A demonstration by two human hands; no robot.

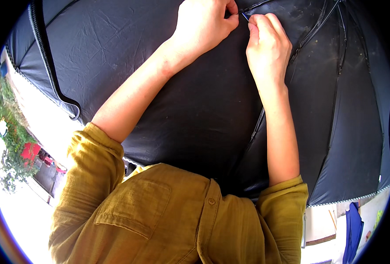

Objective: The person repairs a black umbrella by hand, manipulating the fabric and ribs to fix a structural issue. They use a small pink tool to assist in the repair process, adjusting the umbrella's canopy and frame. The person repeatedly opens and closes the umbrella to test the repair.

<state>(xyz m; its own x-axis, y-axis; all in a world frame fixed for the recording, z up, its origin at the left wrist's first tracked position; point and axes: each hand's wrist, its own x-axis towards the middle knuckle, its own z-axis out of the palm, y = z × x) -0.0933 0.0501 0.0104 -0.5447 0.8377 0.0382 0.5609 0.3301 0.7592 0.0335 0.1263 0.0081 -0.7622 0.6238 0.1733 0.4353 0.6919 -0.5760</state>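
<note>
At the top of the view, against the inside of a black umbrella (195, 114), both hands are meeting on a thin metal rib (258, 5). The left hand (206, 26) is curling its fingers tight around the rib's end, thumb and forefinger pinching narrow. Just beside it, nearly touching, the right hand (267, 46) is pinching a small blue-tinted bit at the same spot, fingers bunched close. The rib is running off toward the upper right, where more ribs (335, 88) are fanning down across the dusty fabric. Both bare forearms are reaching up from mustard-yellow shirt sleeves (93, 176), rolled at the elbow. A trimmed edge (49, 75) of the umbrella is looping down at the left, with greenery (10, 132) glaring bright beyond it.
</note>
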